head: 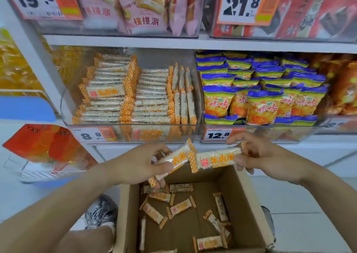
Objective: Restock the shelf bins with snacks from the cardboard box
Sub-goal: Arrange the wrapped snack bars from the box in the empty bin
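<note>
Fingers (154, 163) of both hands pinch rice-cracker packets (216, 159) above the cardboard box (243, 204).

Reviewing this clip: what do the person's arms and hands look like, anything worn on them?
Both forearms are bare up to the frame edge: no sleeves, gloves, watch or rings show on the left hand or the right hand. Nails are short and unpainted where visible. Below, a grey laced sneaker shows beside the brown cardboard box.
</note>
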A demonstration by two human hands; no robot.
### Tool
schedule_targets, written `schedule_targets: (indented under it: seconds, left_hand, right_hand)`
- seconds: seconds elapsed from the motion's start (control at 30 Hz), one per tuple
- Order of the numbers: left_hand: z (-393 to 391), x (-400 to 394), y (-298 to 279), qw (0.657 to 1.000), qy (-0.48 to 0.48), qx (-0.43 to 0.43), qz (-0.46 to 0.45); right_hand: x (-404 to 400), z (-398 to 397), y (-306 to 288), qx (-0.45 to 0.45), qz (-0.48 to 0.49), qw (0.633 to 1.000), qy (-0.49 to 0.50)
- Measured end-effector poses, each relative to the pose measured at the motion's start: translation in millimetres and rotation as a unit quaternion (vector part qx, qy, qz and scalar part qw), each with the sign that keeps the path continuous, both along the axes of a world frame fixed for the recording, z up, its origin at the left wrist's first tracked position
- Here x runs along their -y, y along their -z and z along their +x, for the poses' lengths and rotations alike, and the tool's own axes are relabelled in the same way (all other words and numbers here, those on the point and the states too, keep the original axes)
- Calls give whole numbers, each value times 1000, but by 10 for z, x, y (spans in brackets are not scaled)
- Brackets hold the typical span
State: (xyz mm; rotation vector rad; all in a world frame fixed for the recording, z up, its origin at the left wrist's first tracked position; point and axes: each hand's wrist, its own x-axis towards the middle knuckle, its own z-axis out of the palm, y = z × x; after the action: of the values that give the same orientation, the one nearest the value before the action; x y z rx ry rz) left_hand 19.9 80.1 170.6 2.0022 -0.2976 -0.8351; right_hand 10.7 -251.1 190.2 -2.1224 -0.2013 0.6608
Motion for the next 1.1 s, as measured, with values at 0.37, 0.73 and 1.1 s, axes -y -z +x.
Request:
schedule_targets:
  seconds: [0.37,0.73,1.1]
  left_hand:
    - [13,-10,-154,991,-82,-59,-93]
    - [-20,87,-271,980,-141,9,-143]
    - [14,21,-335,944,-190,45,-265]
  right_hand:
    - [-269,21,4,-67,297,932,198]
    - [-443,-1,9,25,180,970,164]
    - [-763,74,79,37,297,942,155]
